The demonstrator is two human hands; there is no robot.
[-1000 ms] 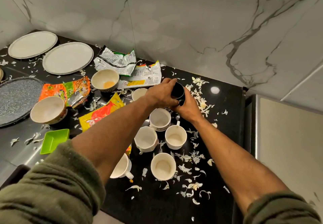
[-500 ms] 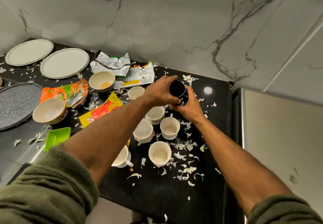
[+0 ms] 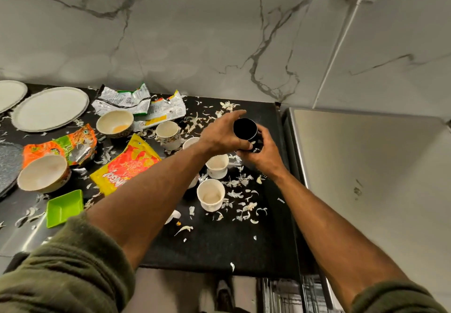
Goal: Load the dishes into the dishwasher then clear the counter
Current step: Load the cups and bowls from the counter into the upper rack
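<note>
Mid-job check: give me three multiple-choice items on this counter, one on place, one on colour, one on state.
1. Where does the green dish sit? A) front left of the counter B) against the wall C) on a plate
2. What colour is the cup that the left hand and right hand hold? A) white B) black C) green
3. The bowl by the silver wrappers is: A) upside down B) stacked C) upright with orange residue
Key: 1A, near the front edge; 2B, dark all over; 3C, mouth up, orange inside.
</note>
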